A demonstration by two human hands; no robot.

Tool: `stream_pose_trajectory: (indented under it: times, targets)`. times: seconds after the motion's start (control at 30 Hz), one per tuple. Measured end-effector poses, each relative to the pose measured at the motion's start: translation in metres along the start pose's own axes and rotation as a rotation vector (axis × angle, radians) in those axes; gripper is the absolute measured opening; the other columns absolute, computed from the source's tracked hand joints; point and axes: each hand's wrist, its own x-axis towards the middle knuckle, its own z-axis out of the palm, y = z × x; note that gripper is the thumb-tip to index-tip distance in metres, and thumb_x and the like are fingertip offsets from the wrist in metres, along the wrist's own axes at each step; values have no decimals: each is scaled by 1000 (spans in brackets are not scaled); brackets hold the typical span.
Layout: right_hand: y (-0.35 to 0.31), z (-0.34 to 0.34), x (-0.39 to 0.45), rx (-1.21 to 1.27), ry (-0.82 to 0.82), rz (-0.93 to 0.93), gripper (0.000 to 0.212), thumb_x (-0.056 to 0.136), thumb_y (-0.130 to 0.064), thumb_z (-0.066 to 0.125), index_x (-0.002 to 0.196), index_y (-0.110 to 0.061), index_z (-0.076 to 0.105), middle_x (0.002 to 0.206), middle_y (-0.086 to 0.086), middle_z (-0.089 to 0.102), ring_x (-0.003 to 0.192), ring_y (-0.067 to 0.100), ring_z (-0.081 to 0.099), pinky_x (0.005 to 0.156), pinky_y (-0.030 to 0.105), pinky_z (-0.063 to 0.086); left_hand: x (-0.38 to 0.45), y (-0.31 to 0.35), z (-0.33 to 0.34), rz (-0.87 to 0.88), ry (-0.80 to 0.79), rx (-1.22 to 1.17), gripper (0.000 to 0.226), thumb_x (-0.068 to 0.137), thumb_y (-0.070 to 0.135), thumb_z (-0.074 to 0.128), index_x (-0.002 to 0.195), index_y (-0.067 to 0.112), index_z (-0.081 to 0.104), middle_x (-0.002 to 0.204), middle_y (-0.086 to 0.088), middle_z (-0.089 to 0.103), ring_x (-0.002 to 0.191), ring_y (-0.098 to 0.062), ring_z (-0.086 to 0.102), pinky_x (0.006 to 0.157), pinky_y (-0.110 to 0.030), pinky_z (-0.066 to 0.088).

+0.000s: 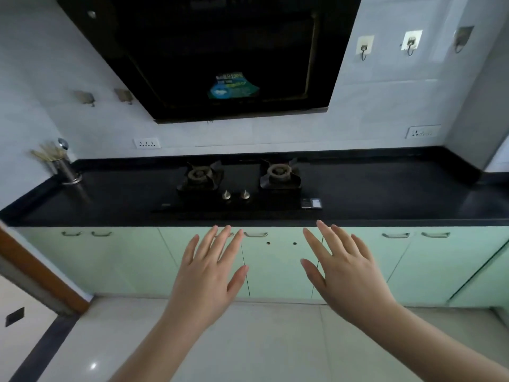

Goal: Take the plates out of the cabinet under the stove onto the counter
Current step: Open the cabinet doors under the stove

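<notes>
**Both hands spread before the closed cabinet, plates still out of sight**

No plates showed anywhere; judged from the task, they lay behind the pale green cabinet doors [275,268] under the black two-burner gas stove [237,186], and those doors were shut; the glossy black stone counter [385,194], where the plates were to go, ran the width of the kitchen above them. Plates of the usual ceramic kind would probably be stiff, smooth and breakable, and heavy if stacked; the safest hold would likely be under the rim on two opposite sides, a few at a time; whether these were ceramic could not be told. A curved metal door handle [255,234] sat near the top edge of the door under the stove, and two small holes lay just beside it to the right.

The left hand [209,274] was held out palm down, fingers straight and fanned apart, holding nothing; its fingertips [227,229] overlapped the upper edge of the door in the picture, but contact could not be told. The right hand [347,274] mirrored it, fingers straight and spread, empty, in front of the neighbouring door; neither hand gripped a handle.
</notes>
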Motion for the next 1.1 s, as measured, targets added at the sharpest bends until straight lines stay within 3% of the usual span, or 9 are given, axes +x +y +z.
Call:
stream_pose_trajectory:
  times: [0.17,0.43,0.5,0.67,0.8,0.97,1.1]
  targets:
    - [34,19,57,8,-82,-45,67,95,-55,16,145,-20,43,151,11,42,136,33,42,109,50,37,53,-6,37,42,-93,-14,61,99,49,27,148,17,45,148,-6,51,137,-27,45,112,-48,37]
    - [28,63,130,31,-153,-147,70,94,-58,6,153,-26,25,159,7,26,145,29,25,117,46,22,94,-54,79,73,-178,74,62,97,49,30,145,14,50,147,-11,51,136,-32,46,109,-54,40]
    - [18,77,145,25,-165,-161,67,95,-57,10,153,-27,21,160,6,23,146,27,22,118,45,19,100,-72,93,105,-216,105,63,96,48,29,143,14,52,147,-13,51,136,-33,46,108,-55,41]
    - [-28,115,179,42,-199,-156,66,96,-53,14,149,-20,35,155,10,36,141,31,34,114,49,29,112,-116,147,151,-264,71,63,96,48,27,146,15,49,151,-12,47,139,-32,43,111,-53,38]
    - [-73,157,205,77,-257,-108,69,94,-54,9,152,-22,29,158,8,29,145,28,25,118,47,20,127,-155,187,158,-270,-21,61,97,47,29,145,15,49,151,-12,47,140,-31,42,112,-51,35]
    - [-116,197,242,120,-287,-20,66,96,-53,16,148,-19,39,152,9,40,140,31,36,113,49,29,147,-201,235,129,-279,-94,60,100,45,29,148,14,44,155,-11,41,144,-31,34,117,-48,25]
    - [-137,241,265,176,-358,-29,65,97,-53,15,152,-19,27,157,7,30,144,27,28,117,46,22,162,-215,273,138,-308,-169,58,100,44,30,147,13,46,154,-12,42,143,-32,35,116,-50,30]
